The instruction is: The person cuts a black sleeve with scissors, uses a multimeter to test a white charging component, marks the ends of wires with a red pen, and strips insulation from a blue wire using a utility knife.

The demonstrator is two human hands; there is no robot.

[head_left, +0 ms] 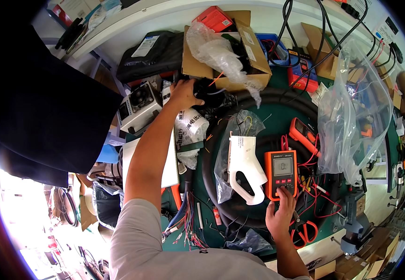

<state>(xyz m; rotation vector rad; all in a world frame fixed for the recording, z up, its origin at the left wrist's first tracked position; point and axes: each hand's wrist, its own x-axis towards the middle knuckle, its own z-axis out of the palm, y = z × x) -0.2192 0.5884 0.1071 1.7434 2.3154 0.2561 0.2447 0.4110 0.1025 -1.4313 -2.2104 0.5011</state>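
An orange-and-black handheld meter [284,173] with a grey screen lies on the green mat. My right hand [282,212] is at its lower edge, fingers stretched onto the buttons and holding nothing. Farther off, my left hand [186,95] reaches to the bench's back left. Its fingers curl over a dark item beside a black bundle [212,95]; what they grip is hidden. A white plastic gun-shaped housing [245,168] rests left of the meter, partly on a clear bag [223,175]. Orange-handled scissors [303,233] lie by my right hand.
Thick black cable [207,154] coils around the middle. An open cardboard box [198,60] stands at the back, with a grey bench instrument [139,107] to its left. A second orange meter [304,135], red leads and a large clear bag [352,121] are on the right. Stripped wires [191,224] spread near me.
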